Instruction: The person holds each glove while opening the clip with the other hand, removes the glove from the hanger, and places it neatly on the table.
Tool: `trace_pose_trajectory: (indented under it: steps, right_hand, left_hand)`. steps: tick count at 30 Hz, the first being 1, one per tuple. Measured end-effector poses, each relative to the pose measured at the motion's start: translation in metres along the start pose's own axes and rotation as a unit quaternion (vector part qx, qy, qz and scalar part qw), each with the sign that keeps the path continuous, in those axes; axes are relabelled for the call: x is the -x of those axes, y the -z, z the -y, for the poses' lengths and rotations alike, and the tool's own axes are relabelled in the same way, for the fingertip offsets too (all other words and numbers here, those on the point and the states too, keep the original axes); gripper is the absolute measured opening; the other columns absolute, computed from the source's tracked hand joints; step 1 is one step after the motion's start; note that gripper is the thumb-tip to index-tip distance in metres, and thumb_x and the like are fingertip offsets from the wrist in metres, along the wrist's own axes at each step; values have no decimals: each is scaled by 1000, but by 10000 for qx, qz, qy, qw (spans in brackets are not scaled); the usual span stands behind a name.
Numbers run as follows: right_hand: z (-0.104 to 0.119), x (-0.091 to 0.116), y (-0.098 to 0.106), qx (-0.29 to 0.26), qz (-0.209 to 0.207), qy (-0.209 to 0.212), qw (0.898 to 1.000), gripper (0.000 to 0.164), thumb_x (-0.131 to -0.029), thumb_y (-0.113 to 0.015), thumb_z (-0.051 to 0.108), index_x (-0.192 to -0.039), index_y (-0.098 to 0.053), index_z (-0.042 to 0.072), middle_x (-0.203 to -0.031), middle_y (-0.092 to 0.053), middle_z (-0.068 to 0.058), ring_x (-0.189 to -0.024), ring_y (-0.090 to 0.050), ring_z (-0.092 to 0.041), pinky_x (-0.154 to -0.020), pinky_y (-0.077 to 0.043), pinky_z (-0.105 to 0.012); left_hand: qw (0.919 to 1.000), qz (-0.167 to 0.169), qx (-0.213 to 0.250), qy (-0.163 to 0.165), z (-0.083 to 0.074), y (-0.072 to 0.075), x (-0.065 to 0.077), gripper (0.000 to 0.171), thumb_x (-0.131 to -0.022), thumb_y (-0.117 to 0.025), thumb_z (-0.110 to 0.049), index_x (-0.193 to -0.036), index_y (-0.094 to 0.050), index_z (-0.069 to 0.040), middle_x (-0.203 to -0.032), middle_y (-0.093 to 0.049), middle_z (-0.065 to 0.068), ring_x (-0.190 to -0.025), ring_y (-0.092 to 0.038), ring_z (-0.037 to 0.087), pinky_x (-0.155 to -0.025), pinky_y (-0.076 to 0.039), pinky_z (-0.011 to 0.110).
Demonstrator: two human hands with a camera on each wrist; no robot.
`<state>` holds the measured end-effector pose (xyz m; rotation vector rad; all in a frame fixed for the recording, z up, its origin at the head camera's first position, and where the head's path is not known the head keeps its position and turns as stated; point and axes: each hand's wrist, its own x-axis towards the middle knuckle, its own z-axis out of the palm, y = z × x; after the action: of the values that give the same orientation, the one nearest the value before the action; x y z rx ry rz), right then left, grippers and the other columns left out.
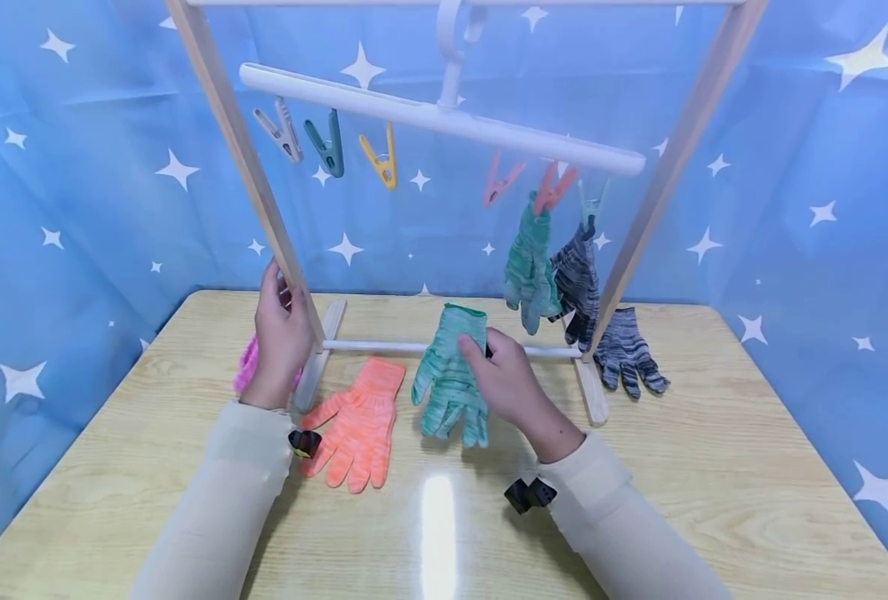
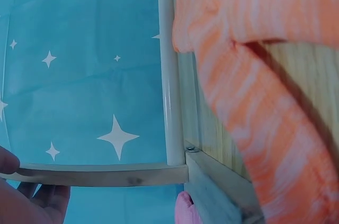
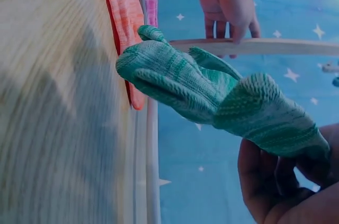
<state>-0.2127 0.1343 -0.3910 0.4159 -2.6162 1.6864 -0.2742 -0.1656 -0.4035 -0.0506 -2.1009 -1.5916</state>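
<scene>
The right hand [image 1: 517, 385] pinches a green glove [image 1: 444, 379] above the tabletop [image 1: 729, 492], beside an orange glove [image 1: 361, 421]. The left hand [image 1: 282, 337] grips the left post [image 1: 235, 129], thumb and fingers either side.

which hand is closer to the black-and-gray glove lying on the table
Right: the right hand, gripping a green glove, is left of that black-and-gray glove; the left hand is farther left, on the left wooden post.

Six clips [image 1: 288, 137] [image 1: 330, 157] [image 1: 388, 172] [image 1: 493, 188] [image 1: 546, 197] [image 1: 592, 204], two green gloves [image 1: 447, 379] [image 1: 530, 267], two grey gloves [image 1: 577, 279] [image 1: 625, 350], one orange glove [image 1: 361, 421], one pink glove [image 1: 246, 365], two hands [image 1: 280, 333] [image 1: 509, 379], one hanger [image 1: 444, 117], one frame [image 1: 244, 158]
</scene>
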Motion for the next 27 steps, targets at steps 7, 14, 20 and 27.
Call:
trace_pose_trajectory:
  steps: [7, 14, 20, 27]
  right_hand:
    - [0, -3, 0, 50, 361, -52, 9993, 44, -107, -47, 36, -72, -36, 11, -58, -28, 0, -48, -26, -17, -53, -36, -32]
    - [-3, -4, -1, 121, 748, -246, 9968, 45, -106, -48, 34, -70, -35, 12, -56, -27, 2, -47, -26, -17, -52, -34, -30]
    - [-9, -3, -4, 416, 997, -226, 9939, 42, -106, -49, 32, -70, -39, 14, -57, -30, 3, -48, -28, -15, -52, -34, -28]
    - [-18, -4, -9, 512, 1535, -2, 9868, 41, -107, -47, 25, -68, -42, 14, -55, -30, 3, -48, -28, -15, -55, -36, -29]
  left_hand:
    - [10000, -52, 26, -60, -4, -1, -1, 53, -107, -39, -9, -156, -30, -26, -143, -48, 23, -127, -54, 37, -105, -48, 53]
    - [9999, -78, 69, -31, -4, -1, 0, 53, -107, -39, -8, -157, -29, -23, -143, -48, 22, -126, -54, 40, -104, -47, 54]
    - [10000, -63, 65, 27, -3, 0, 0, 53, -107, -39, -8, -157, -28, -23, -143, -48, 22, -126, -53, 39, -105, -47, 54]
    - [10000, -54, 50, 62, -3, 0, 1, 54, -107, -39, -8, -157, -29, -25, -143, -48, 23, -125, -54, 38, -104, -48, 54]
